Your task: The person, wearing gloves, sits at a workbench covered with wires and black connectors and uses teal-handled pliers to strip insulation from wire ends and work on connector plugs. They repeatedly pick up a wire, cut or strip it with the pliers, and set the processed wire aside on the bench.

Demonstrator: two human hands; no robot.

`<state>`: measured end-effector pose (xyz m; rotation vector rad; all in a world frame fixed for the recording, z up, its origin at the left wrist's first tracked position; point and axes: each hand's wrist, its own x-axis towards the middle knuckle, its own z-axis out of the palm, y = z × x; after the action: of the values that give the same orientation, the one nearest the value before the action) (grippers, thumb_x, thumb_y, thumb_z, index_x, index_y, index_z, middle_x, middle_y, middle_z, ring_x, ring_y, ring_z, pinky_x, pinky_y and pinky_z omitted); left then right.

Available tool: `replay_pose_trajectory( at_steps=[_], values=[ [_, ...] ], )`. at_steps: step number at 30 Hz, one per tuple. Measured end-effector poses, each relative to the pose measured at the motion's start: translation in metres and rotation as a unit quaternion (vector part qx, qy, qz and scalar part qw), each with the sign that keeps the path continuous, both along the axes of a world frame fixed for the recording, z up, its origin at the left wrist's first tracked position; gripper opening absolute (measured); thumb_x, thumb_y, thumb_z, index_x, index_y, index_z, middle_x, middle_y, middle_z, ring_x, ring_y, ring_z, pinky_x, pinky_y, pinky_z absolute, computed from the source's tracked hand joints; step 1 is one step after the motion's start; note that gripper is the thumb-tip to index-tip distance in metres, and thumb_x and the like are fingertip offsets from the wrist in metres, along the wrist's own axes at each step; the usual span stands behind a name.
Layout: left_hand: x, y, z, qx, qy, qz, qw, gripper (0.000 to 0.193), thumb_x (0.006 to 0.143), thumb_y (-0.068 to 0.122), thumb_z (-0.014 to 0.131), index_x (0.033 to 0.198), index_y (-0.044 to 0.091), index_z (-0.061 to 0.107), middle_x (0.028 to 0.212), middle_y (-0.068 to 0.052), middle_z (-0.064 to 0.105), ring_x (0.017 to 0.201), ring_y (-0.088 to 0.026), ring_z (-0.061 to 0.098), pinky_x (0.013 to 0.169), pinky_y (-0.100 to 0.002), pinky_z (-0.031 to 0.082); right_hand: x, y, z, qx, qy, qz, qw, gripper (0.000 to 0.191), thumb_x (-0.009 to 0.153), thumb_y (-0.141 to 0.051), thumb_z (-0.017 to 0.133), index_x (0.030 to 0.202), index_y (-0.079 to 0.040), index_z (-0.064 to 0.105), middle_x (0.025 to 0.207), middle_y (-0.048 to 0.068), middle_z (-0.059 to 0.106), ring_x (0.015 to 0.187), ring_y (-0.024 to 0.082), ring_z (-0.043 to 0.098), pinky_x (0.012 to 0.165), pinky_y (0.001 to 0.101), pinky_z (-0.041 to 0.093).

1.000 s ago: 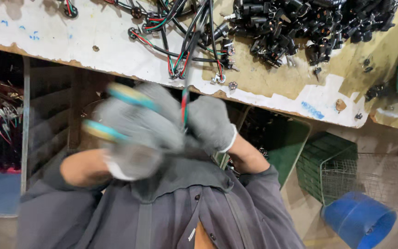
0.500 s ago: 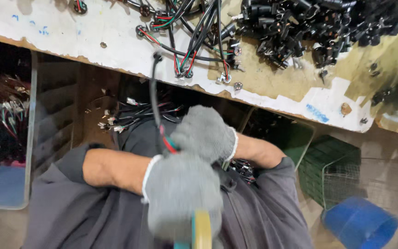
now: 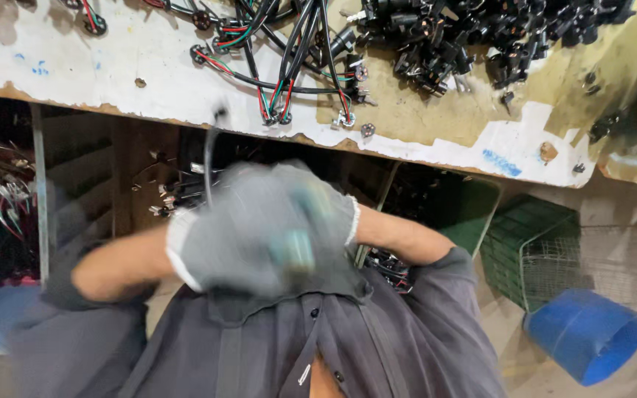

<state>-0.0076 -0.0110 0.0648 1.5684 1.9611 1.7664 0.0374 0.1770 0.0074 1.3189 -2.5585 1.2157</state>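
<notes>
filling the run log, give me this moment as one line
left hand: gray glove, blurred, by black cable | right hand: gray glove, against left | grip: cannot tell | bench: cable pile

I see no packages, signs or screens from here. The nearest thing to a label is a small blue marking (image 3: 501, 162) on the white covering of the tabletop (image 3: 112, 66), right of centre near its front edge, a short smudged strip. A few fainter blue marks (image 3: 27, 63) sit at the upper left of the frame, tiny dabs on the same white surface.
</notes>
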Motion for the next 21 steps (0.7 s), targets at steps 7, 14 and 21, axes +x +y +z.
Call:
replay_pose_trajectory(
  at_steps=[7,14,21],
  values=[
    [-0.083,-0.043,-0.109,-0.483,0.265,0.269,0.790,0.011,0.098,0.023,0.070,0.091,0.014,0.073,0.083,-0.009,0.064,0.073,-0.026,0.068,0.058,-0.039,0.053,-0.014,0.053,0.000,0.091,-0.069,-0.188,0.976,0.044,0.083,-0.020,0.085,0.121,-0.007,0.066,0.113,0.013,0.069,0.103,0.033,0.066,0.089,0.0447,0.053],
    [-0.059,-0.031,-0.112,-0.453,0.109,0.225,0.856,0.014,0.088,0.016,0.071,0.099,0.016,0.080,0.087,-0.016,0.064,0.070,-0.035,0.067,0.061,-0.046,0.055,-0.104,0.131,-0.042,0.167,0.091,-0.613,0.767,0.034,0.099,-0.029,0.082,0.119,-0.006,0.065,0.100,0.013,0.070,0.087,0.031,0.070,0.074,0.0416,0.055],
    [-0.084,-0.027,-0.097,-0.459,0.154,0.111,0.868,0.019,0.081,0.009,0.068,0.097,0.014,0.077,0.095,-0.011,0.068,0.087,-0.034,0.072,0.068,-0.046,0.058,-0.094,0.125,-0.056,-0.028,0.121,-0.503,0.855,0.031,0.096,-0.027,0.081,0.116,-0.007,0.069,0.114,0.014,0.070,0.109,0.029,0.069,0.098,0.0364,0.056]
  ],
)
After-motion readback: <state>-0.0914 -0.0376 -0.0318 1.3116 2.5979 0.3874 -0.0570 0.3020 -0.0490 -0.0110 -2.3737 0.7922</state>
